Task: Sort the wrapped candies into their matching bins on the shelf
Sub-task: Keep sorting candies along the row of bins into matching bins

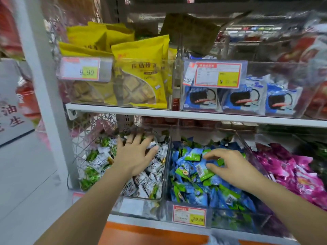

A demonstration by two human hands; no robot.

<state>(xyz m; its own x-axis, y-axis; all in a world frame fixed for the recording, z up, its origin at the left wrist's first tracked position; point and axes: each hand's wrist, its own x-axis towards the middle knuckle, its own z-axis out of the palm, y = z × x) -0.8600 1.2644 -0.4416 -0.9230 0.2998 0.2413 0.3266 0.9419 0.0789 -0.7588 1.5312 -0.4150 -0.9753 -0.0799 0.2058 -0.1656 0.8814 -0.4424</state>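
Left hand [136,154]: fingers spread flat on white-and-green wrapped candies [99,161].
Right hand [231,165]: fingers curled into blue-and-green wrapped candies [191,174]; grip unclear.
Progress: clear plastic bins [167,152] look mostly matched; probably hunting strays.

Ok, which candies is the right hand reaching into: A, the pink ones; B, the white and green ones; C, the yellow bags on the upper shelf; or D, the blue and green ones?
D: the right hand is in the bin of blue and green candies, fingers curled at the wrappers, while the left hand lies spread over the white and green candies.
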